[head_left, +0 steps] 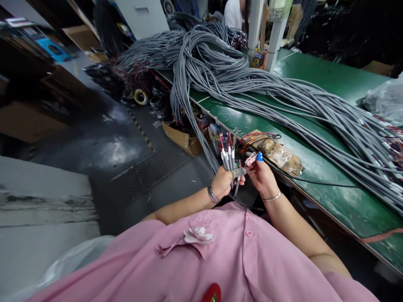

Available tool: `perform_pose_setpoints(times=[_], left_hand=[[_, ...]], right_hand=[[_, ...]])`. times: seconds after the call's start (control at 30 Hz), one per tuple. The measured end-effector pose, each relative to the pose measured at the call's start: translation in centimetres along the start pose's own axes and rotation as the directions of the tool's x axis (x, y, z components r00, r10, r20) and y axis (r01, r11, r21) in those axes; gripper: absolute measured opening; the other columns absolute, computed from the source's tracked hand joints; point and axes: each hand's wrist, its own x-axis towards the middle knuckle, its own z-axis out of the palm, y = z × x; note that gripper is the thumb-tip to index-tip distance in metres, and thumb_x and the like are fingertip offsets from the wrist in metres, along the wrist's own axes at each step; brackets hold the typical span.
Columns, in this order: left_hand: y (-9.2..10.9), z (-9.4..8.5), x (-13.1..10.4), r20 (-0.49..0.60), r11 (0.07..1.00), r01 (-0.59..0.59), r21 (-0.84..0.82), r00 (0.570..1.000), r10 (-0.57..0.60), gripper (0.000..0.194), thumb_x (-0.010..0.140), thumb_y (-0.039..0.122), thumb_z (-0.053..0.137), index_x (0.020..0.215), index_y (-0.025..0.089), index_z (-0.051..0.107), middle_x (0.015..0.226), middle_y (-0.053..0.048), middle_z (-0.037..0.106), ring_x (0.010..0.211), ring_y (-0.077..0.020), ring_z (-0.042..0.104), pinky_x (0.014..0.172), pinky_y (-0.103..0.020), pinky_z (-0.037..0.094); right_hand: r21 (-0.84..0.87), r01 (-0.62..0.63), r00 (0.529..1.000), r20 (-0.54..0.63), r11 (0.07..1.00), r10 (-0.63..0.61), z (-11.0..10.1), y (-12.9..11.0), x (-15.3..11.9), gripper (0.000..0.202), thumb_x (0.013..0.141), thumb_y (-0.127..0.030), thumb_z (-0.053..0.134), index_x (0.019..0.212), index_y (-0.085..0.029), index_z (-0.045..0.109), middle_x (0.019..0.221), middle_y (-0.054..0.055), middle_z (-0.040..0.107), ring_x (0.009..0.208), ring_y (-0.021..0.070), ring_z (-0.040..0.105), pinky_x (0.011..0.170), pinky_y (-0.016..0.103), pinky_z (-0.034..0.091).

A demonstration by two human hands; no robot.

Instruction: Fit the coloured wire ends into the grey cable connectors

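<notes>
My left hand point(221, 183) is closed around a bundle of grey cables point(228, 159), whose stripped ends stick up with red, blue and other thin coloured wires. A grey, knitted-looking cover sits on one digit of this hand. Close beside it, my right hand point(263, 178) is closed with its fingertips at a cable's thin wires. A small pink piece point(251, 159) shows in its grip; its exact kind I cannot make out. One of the right digits wears a blue cap point(260, 156). The held cables run back to the large pile of grey cables point(214, 58).
The green table point(302, 191) runs along my right, with long cables across it. A taped brown packet point(280, 155) lies near its edge. Below stands an open cardboard box point(182, 140). Another person point(233, 14) is at the back. A clear plastic bag point(385, 100) lies far right.
</notes>
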Motion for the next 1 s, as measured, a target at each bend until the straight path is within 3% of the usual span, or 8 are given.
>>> perform_pose_setpoints(times=[0.1, 0.27, 0.4, 0.63, 0.8, 1.0], left_hand=[[-0.1, 0.1, 0.0, 0.003, 1.0, 0.005, 0.004, 1.0, -0.005, 0.03, 0.062, 0.035, 0.078, 0.07, 0.011, 0.062, 0.054, -0.003, 0.062, 0.046, -0.0126, 0.058, 0.044, -0.024, 0.048], [-0.1, -0.4, -0.6, 0.019, 0.999, -0.044, -0.011, 0.999, 0.044, 0.029, 0.064, 0.035, 0.077, 0.069, 0.011, 0.062, 0.054, -0.003, 0.062, 0.046, -0.0128, 0.058, 0.044, -0.023, 0.047], [-0.2, -0.8, -1.3, 0.0, 0.996, -0.084, -0.027, 0.996, 0.084, 0.027, 0.063, 0.033, 0.078, 0.068, 0.012, 0.062, 0.054, -0.002, 0.062, 0.046, -0.0123, 0.057, 0.045, -0.023, 0.048], [0.3, -0.5, -1.0, -0.034, 0.995, -0.075, -0.067, 0.997, 0.073, 0.023, 0.064, 0.031, 0.076, 0.072, 0.013, 0.065, 0.056, -0.002, 0.063, 0.049, -0.0121, 0.058, 0.045, -0.023, 0.048], [0.4, -0.2, -0.5, -0.013, 0.996, -0.046, -0.075, 0.999, 0.045, 0.024, 0.063, 0.032, 0.076, 0.07, 0.012, 0.064, 0.055, -0.002, 0.062, 0.049, -0.0124, 0.058, 0.047, -0.024, 0.05], [0.3, -0.3, -0.1, -0.025, 0.998, -0.018, -0.066, 1.0, 0.017, 0.023, 0.061, 0.03, 0.075, 0.07, 0.011, 0.065, 0.054, -0.003, 0.062, 0.047, -0.0124, 0.057, 0.045, -0.024, 0.049]], right_hand=[[0.009, -0.02, 0.999, 0.033, 1.0, 0.019, -0.1, 0.0, -0.1, 0.034, 0.075, -0.052, 0.069, 0.077, -0.018, 0.065, 0.07, -0.001, 0.064, 0.059, 0.0107, 0.054, 0.056, 0.023, 0.047], [-0.008, -0.158, 0.986, 0.057, 0.987, 0.158, -1.2, -0.3, -0.7, 0.05, 0.075, -0.069, 0.057, 0.082, -0.02, 0.065, 0.076, 0.002, 0.067, 0.059, 0.0113, 0.059, 0.058, 0.025, 0.052], [-0.011, -0.21, 0.974, 0.09, 0.978, 0.21, -1.8, -0.8, -0.7, 0.054, 0.076, -0.071, 0.053, 0.086, -0.02, 0.065, 0.08, 0.003, 0.068, 0.061, 0.0115, 0.06, 0.058, 0.025, 0.053], [-0.058, -0.051, 0.999, 0.004, 0.997, 0.052, -0.8, -1.0, -0.3, 0.028, 0.077, -0.046, 0.07, 0.085, -0.02, 0.066, 0.073, -0.002, 0.064, 0.058, 0.0082, 0.055, 0.055, 0.02, 0.051], [-0.019, -0.055, 0.998, 0.041, 0.998, 0.056, -1.1, -0.2, -0.2, 0.039, 0.076, -0.057, 0.066, 0.088, -0.021, 0.067, 0.079, 0.0, 0.066, 0.06, 0.0093, 0.055, 0.055, 0.021, 0.051], [0.005, -0.01, 0.997, 0.075, 1.0, 0.01, -0.9, 1.0, 0.4, 0.037, 0.075, -0.056, 0.068, 0.083, -0.021, 0.067, 0.074, -0.002, 0.063, 0.054, 0.008, 0.048, 0.051, 0.02, 0.047]])
